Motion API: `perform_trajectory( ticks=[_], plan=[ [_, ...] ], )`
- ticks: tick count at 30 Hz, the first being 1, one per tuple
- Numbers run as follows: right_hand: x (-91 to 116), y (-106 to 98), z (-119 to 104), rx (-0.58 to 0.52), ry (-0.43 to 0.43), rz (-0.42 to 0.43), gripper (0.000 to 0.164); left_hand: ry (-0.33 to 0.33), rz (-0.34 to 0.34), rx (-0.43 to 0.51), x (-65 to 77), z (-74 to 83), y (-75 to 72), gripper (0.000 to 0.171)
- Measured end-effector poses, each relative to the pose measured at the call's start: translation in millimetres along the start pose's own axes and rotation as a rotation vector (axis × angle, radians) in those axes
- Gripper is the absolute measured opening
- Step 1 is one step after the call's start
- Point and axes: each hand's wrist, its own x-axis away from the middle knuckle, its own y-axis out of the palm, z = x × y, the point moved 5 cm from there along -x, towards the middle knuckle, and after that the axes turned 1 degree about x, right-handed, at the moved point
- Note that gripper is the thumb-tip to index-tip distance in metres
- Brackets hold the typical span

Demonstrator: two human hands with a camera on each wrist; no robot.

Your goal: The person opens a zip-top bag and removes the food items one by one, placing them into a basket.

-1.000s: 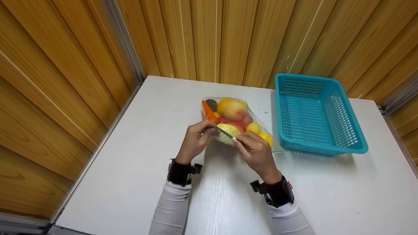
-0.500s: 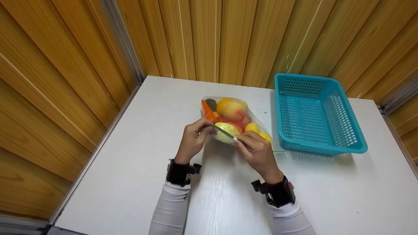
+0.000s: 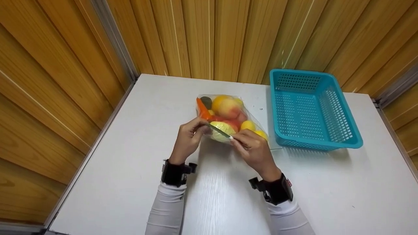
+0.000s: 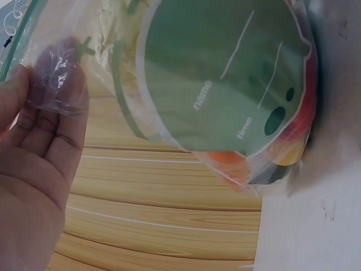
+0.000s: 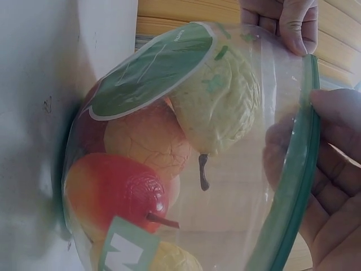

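Note:
A clear zip bag (image 5: 158, 68) filled with fruit and vegetables stands on the white table. Its green zip strip (image 3: 219, 131) runs between my hands. My left hand (image 3: 188, 138) pinches the bag's top at the left end of the strip, thumb against fingers. Farther right along it, my right hand (image 3: 256, 150) grips the strip between thumb and fingers. Through the plastic I see a pale green pear (image 5: 217, 96), a red-yellow fruit with a stem (image 5: 118, 186), an orange carrot-like piece (image 3: 204, 111) and yellow fruits (image 3: 248, 125). A green label (image 4: 220, 73) covers part of one side.
To the right of the bag stands a blue plastic basket (image 3: 303, 142) with perforated walls, and no contents show inside it. Wood-patterned panels (image 3: 225, 39) rise behind the white table (image 3: 130, 173) and at its left and right sides.
My left hand has shifted slightly left, so a longer stretch of zip strip shows between the hands. Both still hold the bag's top. The head view has shifted a little.

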Motion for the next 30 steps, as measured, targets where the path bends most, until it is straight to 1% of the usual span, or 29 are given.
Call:
perform_trajectory(
  ticks=[4,8,19,30],
  plan=[
    [-1.7,-0.6,-1.0,0.001,0.004,-0.002,0.017,-0.008,-0.003,0.001,-0.8,1.1,-1.2,0.004],
    [-2.6,-1.5,-1.2,0.001,0.008,-0.001,0.017,-0.009,-0.011,-0.006,-1.6,1.3,-1.5,0.007],
    [-1.6,-2.6,-0.2,-0.029,0.008,-0.004,0.017,-0.005,-0.015,-0.007,-0.6,0.7,-0.1,0.006],
    [-1.0,-4.3,1.5,-0.033,0.007,-0.013,0.018,0.0,0.004,-0.011,-0.3,0.9,-1.0,0.005]
  ],
)
